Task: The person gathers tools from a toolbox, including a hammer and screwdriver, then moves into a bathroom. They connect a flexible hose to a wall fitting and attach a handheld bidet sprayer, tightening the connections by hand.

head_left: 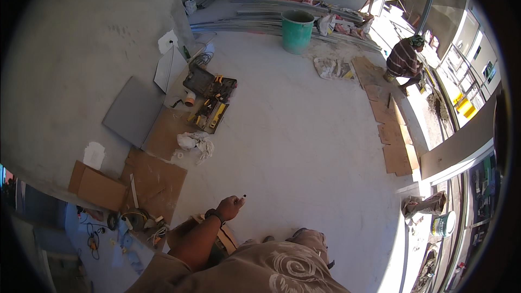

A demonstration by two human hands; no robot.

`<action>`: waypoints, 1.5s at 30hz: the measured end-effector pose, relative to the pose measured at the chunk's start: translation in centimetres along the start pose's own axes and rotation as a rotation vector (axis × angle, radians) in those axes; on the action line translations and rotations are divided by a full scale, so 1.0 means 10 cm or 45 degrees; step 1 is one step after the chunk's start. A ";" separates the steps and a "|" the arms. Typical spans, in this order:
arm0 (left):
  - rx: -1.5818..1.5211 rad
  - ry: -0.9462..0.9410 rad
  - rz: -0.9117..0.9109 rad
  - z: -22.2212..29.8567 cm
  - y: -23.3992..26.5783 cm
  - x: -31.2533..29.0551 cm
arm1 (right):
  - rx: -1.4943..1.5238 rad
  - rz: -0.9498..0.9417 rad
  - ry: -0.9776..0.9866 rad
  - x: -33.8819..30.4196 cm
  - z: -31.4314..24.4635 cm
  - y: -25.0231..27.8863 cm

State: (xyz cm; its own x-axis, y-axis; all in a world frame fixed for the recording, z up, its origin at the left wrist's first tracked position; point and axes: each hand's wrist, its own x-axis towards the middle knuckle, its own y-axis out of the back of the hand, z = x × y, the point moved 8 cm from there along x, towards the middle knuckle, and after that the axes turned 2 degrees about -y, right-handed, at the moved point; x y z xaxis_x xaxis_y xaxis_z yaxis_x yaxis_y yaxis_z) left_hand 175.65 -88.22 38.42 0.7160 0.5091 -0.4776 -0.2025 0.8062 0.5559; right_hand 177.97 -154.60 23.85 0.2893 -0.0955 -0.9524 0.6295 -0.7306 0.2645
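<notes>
My left hand (230, 208) is closed in front of me, with a dark band round its wrist. A small dark-tipped stick (243, 196) pokes out of its fingers; most of it is hidden in the grip, and its kind is too small to make out. Below the hand is the pale floor (282, 146). Beside my forearm stands an open brown cardboard box (227, 239), partly covered by the arm. My right hand does not show.
An open toolbox (221, 100) with yellow tools lies by the left wall, near a white cloth (196, 142) and cardboard sheets (157, 176). A green bin (297, 32) stands ahead before metal profiles (239, 23). At right, a person (404, 62) crouches beside flattened cardboard (388, 127).
</notes>
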 end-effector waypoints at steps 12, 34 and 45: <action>0.756 0.518 -0.550 -0.39 -0.31 1.94 | -0.260 0.037 0.199 1.50 -5.09 1.95; -0.353 0.632 0.550 1.57 4.18 8.34 | -0.774 -0.127 0.369 2.02 -13.73 0.50; -0.108 0.948 -0.185 1.74 4.31 10.62 | -1.825 -0.295 0.826 3.46 -18.95 -0.30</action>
State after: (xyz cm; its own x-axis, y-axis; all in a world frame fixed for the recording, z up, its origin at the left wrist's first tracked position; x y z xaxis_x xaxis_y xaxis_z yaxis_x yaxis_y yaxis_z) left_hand 254.57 -4.67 23.53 0.1057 0.4405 -0.8915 -0.2124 0.8859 0.4125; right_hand 322.68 -27.58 18.75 0.1040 0.4881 -0.8666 0.7215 0.5627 0.4035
